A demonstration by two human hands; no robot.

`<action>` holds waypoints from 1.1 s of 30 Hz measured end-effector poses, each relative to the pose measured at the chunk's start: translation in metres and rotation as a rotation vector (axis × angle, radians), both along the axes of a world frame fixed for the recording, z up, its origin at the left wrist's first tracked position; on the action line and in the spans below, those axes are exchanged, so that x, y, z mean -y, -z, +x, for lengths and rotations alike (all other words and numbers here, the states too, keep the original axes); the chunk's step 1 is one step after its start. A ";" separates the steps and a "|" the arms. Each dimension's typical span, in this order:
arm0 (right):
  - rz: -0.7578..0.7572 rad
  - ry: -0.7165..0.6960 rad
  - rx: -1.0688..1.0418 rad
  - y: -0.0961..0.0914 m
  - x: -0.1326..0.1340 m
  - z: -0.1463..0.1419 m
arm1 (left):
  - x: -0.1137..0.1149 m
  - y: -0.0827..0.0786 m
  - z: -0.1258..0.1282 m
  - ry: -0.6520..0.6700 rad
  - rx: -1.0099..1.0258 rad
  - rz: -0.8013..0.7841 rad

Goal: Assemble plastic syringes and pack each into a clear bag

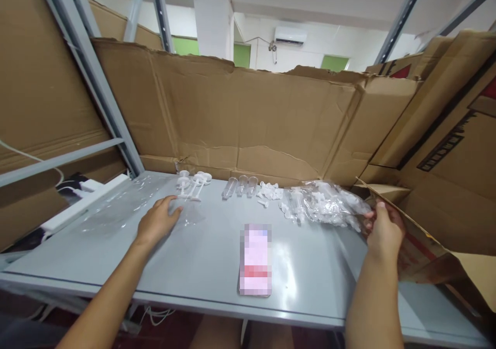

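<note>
My left hand (pixel 157 220) lies flat on the grey table (pixel 201 266), fingers spread on a sheet of clear plastic film (pixel 116 207). Just beyond its fingertips lie white plungers (pixel 192 184). My right hand (pixel 382 227) pinches the right end of a clear plastic bag (pixel 323 203) full of small clear and white parts. Between the two groups lie three clear syringe barrels (pixel 241 185) and a small heap of white caps (pixel 268 191). A phone (pixel 255 258) rests face up near the front edge.
Cardboard sheets (pixel 248 116) wall in the back and both sides of the table. An open cardboard box (pixel 437 235) sits at the right, next to my right hand. Grey metal shelf posts (pixel 91 75) rise at the left, with a white power strip (pixel 81 199) beside them.
</note>
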State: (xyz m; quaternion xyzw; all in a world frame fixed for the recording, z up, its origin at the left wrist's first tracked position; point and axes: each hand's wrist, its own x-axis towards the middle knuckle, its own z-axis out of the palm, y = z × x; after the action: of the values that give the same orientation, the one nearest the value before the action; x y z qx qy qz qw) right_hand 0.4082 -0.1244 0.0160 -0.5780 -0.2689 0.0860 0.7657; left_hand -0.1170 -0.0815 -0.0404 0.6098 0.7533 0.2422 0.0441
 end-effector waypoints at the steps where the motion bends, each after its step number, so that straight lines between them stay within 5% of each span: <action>1: 0.028 -0.011 0.014 -0.001 0.000 -0.004 | 0.001 0.002 -0.002 0.000 0.021 -0.029; 5: 0.100 -0.106 0.101 -0.004 -0.002 -0.023 | 0.004 0.008 -0.008 -0.009 0.067 -0.035; 11: 0.013 -0.243 0.171 -0.003 -0.009 -0.049 | 0.006 0.015 -0.020 -0.087 0.095 -0.031; 19: -0.077 -0.334 0.215 0.004 -0.017 -0.061 | 0.008 0.018 -0.042 -0.022 0.215 0.031; 26: -0.080 -0.371 0.258 0.010 -0.020 -0.062 | 0.024 0.004 -0.051 -0.225 -0.146 0.050; 33: -0.121 -0.403 0.313 0.013 -0.022 -0.067 | -0.035 -0.018 -0.005 0.209 -0.164 0.062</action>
State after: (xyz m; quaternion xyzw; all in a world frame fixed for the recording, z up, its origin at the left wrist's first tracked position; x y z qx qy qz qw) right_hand 0.3410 -0.1026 0.0033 -0.5636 -0.4883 0.1621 0.6462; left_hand -0.1220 -0.0467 -0.0229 0.7037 0.6790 0.2088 -0.0115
